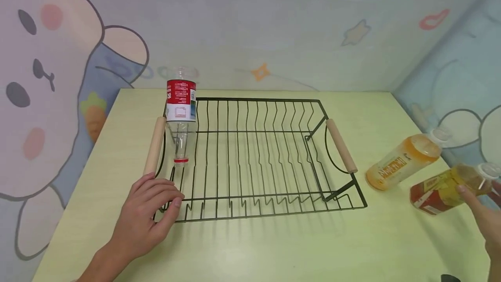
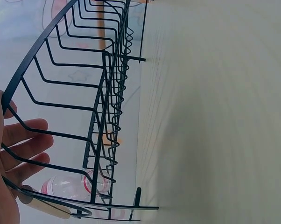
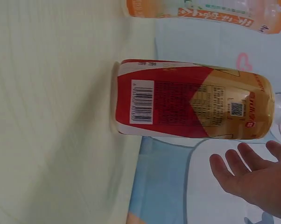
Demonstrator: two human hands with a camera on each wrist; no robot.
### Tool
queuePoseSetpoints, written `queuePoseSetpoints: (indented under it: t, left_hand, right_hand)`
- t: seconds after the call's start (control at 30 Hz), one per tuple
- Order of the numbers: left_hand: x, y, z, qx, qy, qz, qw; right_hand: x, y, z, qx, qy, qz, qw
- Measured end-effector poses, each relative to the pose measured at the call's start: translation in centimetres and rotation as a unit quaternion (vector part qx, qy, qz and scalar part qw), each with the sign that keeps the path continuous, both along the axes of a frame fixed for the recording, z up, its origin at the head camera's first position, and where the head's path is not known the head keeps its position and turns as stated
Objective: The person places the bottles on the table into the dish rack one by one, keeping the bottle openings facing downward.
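Observation:
A black wire dish rack (image 1: 250, 196) with wooden handles stands on the table. My left hand (image 1: 146, 212) rests on its near left corner; the left wrist view shows this hand's fingers (image 2: 26, 144) extended loosely behind the wires. A clear bottle (image 1: 181, 101) with a red-and-white label leans upside down at the rack's left end, its red-ringed neck pointing down. At the far right, my right hand (image 1: 483, 223) reaches around a red-and-yellow bottle (image 1: 432, 197). In the right wrist view, that hand's spread fingers (image 3: 238, 163) stand apart from the bottle.
An orange-labelled bottle (image 1: 401, 164) stands on the table (image 1: 250, 251) between the rack and the red-and-yellow bottle. A cartoon-printed backdrop (image 1: 274, 29) rises behind and beside the table. A small dark object (image 1: 450, 278) shows at the lower right edge.

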State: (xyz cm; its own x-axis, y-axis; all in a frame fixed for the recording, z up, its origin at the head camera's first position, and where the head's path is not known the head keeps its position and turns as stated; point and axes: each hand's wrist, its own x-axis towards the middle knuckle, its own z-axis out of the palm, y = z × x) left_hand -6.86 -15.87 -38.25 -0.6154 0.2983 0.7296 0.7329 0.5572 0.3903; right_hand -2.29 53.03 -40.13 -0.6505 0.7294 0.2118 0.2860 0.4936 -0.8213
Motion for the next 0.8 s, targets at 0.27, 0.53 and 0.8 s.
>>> queuePoseSetpoints:
  t: [0.27,0.53,0.8]
  left_hand:
    - [0.1,-0.1,0.1,0.007,0.009,0.002,0.9999]
    - [0.2,-0.3,0.2,-0.004,-0.016,0.004,0.9999]
    - [0.1,-0.3,0.3,0.001,-0.013,0.002,0.9999]
  right_hand:
    - [-0.4,-4.7,2.2,-0.077,0.021,0.008,0.997]
    - [-0.8,-5.5,2.0,-0.071,0.043,-0.037,0.996]
    - [-1.9,4.0,-2.9,-0.011,0.021,-0.032,0.999]
